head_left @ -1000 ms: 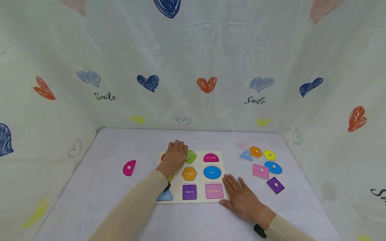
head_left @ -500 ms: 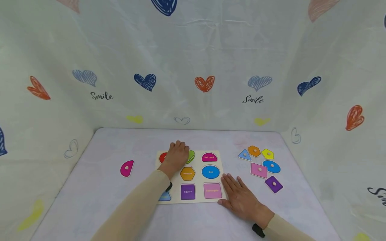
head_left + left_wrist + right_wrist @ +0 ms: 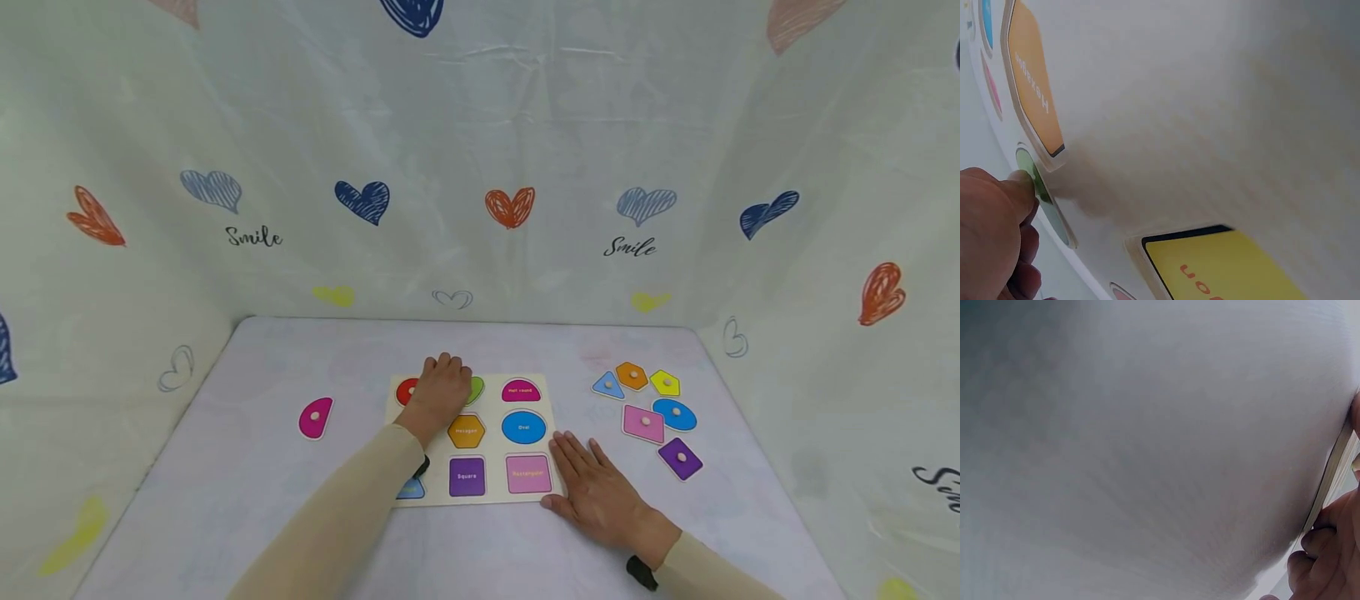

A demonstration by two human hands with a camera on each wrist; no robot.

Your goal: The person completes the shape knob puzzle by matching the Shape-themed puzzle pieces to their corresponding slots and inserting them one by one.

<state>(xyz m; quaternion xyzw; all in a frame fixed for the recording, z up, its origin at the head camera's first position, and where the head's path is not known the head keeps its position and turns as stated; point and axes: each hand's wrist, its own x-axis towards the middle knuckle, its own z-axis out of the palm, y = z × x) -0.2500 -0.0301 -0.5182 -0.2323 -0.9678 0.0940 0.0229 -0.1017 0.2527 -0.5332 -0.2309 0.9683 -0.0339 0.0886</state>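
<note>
Along the right edge of the board (image 3: 495,467): right hand (image 3: 600,500), laid flat, fingers straight.
At the far row: green piece (image 3: 476,389), pinched by left hand (image 3: 437,397); skewed earlier, now apparently lined up, seating judged nearly complete.

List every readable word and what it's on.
On the board:
"Half round": magenta half-circle
"Oval": blue oval
"Hexagon": orange hexagon
"Square": purple square
"Rectangular": pink rectangle
"on", rest cut off: yellow shape
Blue triangle: too small to read
On wall cloth: "Smile", twice; another script cut off
</note>
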